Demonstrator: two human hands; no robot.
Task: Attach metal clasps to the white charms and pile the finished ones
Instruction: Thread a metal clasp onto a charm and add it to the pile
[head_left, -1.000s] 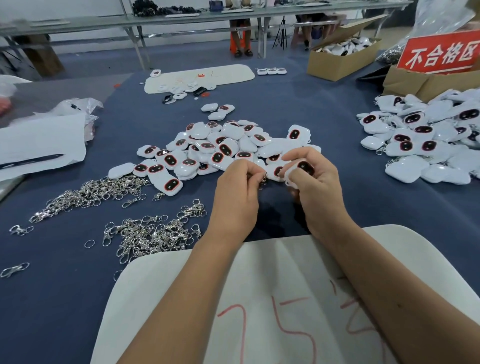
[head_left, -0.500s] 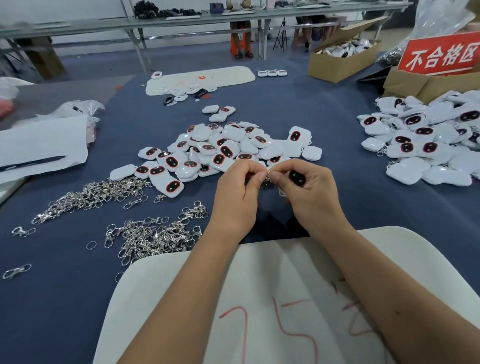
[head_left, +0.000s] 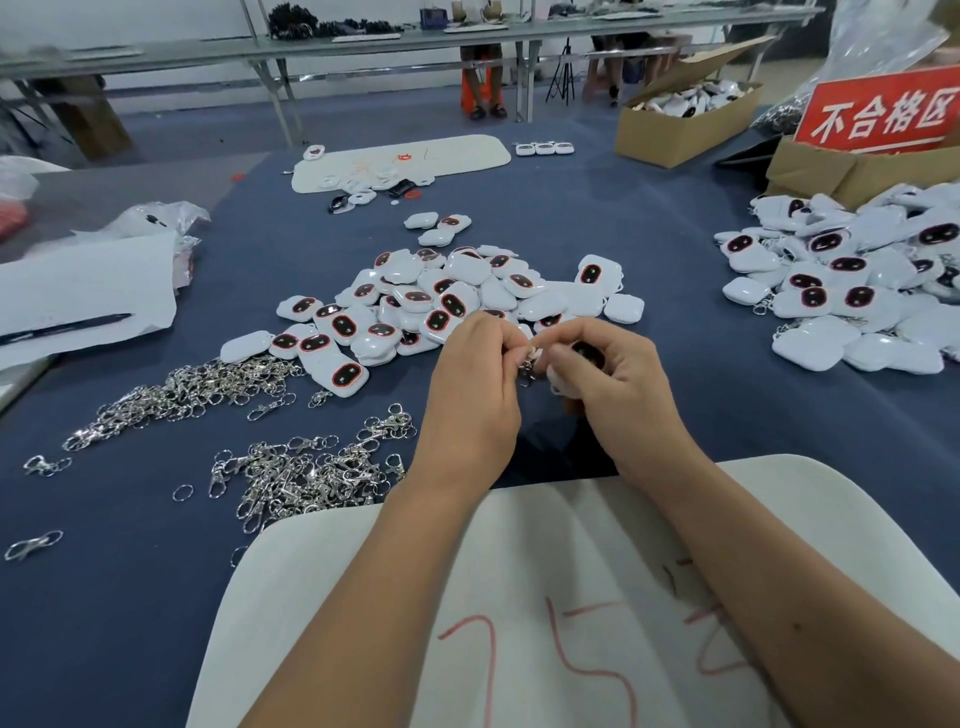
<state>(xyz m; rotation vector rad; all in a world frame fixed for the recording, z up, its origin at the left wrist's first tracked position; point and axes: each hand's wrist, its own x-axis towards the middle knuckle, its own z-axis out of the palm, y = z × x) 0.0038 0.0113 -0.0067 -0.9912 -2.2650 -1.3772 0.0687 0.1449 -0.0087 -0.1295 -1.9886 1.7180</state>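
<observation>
The charms (head_left: 457, 296) look like glossy white plastic with dark shiny oval insets rimmed in red. The clasps (head_left: 306, 473) are bright polished metal. The table (head_left: 649, 234) is covered in matt dark-blue cloth. The boxes (head_left: 680, 130) are plain brown cardboard; the board (head_left: 519, 597) looks matt white.

At a blue table (head_left: 649, 218), the left hand (head_left: 470, 395) pinches a clasp (head_left: 529, 364) against a charm (head_left: 571, 371) gripped in the right hand (head_left: 618, 384). Loose charms (head_left: 447, 296) lie at 12 o'clock, clasps (head_left: 306, 473) at 9 o'clock, finished ones (head_left: 857, 291) at 2 o'clock.
</observation>
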